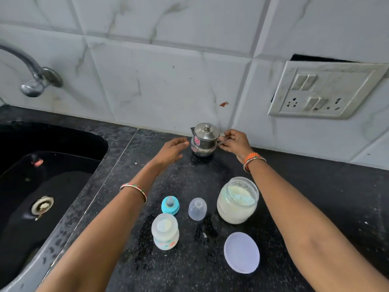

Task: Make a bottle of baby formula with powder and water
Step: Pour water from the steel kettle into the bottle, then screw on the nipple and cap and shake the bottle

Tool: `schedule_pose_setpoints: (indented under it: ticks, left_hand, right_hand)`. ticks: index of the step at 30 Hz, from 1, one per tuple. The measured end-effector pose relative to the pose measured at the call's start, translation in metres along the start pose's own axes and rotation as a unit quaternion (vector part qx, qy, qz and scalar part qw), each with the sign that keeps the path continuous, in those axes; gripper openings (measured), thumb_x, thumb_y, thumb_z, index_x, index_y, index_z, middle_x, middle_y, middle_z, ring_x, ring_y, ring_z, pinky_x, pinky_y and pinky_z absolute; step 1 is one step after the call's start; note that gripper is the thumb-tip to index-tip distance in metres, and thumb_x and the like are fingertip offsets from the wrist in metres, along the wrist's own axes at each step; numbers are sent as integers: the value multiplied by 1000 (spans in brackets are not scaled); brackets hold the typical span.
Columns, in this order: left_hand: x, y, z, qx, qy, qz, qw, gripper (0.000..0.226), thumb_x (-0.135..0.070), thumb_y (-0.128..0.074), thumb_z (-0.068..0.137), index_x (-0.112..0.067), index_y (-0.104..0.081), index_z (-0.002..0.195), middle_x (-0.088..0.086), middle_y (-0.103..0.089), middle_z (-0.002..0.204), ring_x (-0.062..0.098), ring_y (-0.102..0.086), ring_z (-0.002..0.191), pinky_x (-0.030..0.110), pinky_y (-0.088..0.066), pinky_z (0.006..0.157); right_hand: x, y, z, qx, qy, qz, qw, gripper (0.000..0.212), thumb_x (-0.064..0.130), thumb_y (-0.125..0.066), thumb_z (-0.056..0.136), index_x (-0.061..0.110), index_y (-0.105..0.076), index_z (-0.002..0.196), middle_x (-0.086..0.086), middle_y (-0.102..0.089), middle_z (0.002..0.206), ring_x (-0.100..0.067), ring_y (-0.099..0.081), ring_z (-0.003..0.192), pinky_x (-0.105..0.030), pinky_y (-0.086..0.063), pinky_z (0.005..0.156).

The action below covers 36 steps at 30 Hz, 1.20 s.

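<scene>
A small steel kettle (203, 140) with its lid on stands at the back of the black counter by the wall. My right hand (234, 143) grips its handle. My left hand (171, 151) hovers just left of the kettle, fingers relaxed, not touching it. Nearer me stands the open baby bottle (165, 231) with white powder inside. Behind it lie the blue teat ring (170, 205) and the clear bottle cap (197, 208). The open jar of formula powder (237, 200) stands to the right, its white lid (241, 252) flat on the counter in front.
A black sink (42, 186) fills the left side, with a steel tap (31, 76) on the wall above it. A switch and socket plate (322, 91) is on the tiled wall at right. The counter (315, 186) is dark speckled stone.
</scene>
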<state>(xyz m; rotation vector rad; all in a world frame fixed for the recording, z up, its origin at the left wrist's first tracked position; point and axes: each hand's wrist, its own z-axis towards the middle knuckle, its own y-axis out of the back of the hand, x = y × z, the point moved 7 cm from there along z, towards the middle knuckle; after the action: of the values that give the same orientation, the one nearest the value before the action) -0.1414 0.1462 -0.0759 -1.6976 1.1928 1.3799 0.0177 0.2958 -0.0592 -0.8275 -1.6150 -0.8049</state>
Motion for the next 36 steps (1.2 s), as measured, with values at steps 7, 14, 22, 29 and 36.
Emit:
schedule_pose_setpoints:
  ticks: [7, 14, 22, 29, 36]
  left_hand:
    - [-6, 6, -2, -2, -5, -3, 1000, 42, -15, -56, 91, -15, -46, 131, -4, -56, 128, 10, -53, 115, 34, -39, 105]
    - [-22, 12, -60, -16, -42, -60, 997, 34, -7, -54, 90, -13, -51, 124, -4, -60, 121, 3, -57, 104, 34, -43, 98]
    - [-10, 15, -147, -14, -83, -46, 995, 44, 2, -53, 88, -10, -45, 130, 2, -64, 113, 15, -61, 100, 29, -53, 78]
    - [34, 33, -203, -62, -111, -80, 989, 58, 21, -39, 82, -13, -41, 129, 1, -62, 114, 14, -60, 105, 28, -54, 81]
    - [55, 19, -222, -11, -101, -13, 995, 60, 20, -49, 80, -11, -41, 131, 2, -51, 130, 14, -49, 122, 20, -51, 84]
  right_hand:
    - [7, -11, 2, 7, -61, -61, 996, 14, 0, -60, 89, 11, -53, 85, -11, -58, 99, -24, -59, 101, -43, -54, 88]
    - [81, -26, -79, -130, 145, -350, 916, 28, 11, -57, 86, 7, -55, 113, -14, -51, 122, -28, -53, 109, -30, -44, 88]
    - [22, -102, -179, 155, 100, -574, 798, 42, 7, -61, 83, 16, -59, 124, -12, -59, 123, -27, -59, 107, -31, -49, 88]
    - [-20, -109, -199, 160, 57, -617, 768, 50, 1, -56, 85, 18, -54, 132, -16, -48, 138, -33, -54, 119, -36, -47, 94]
    - [-18, -118, -192, 136, 62, -642, 752, 50, 12, -63, 83, 15, -50, 131, -16, -51, 134, -34, -52, 120, -39, -47, 98]
